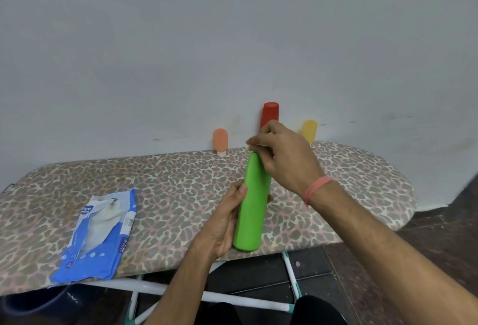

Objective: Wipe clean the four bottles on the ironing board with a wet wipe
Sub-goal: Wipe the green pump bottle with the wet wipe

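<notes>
My left hand (227, 221) grips a tall green bottle (252, 210) by its lower half, tilted above the ironing board (181, 182). My right hand (282, 154) curls over the bottle's top end, with a small bit of white wet wipe (250, 145) showing at its fingertips. Against the wall stand an orange bottle (220, 141), a red bottle (270, 113) partly behind my right hand, and a yellow bottle (309, 130).
A blue and white wet wipe pack (99, 234) lies on the board's near left part. The leopard-print board runs along a grey wall, its rounded end at the right. Its white legs (289, 273) and a dark floor show below.
</notes>
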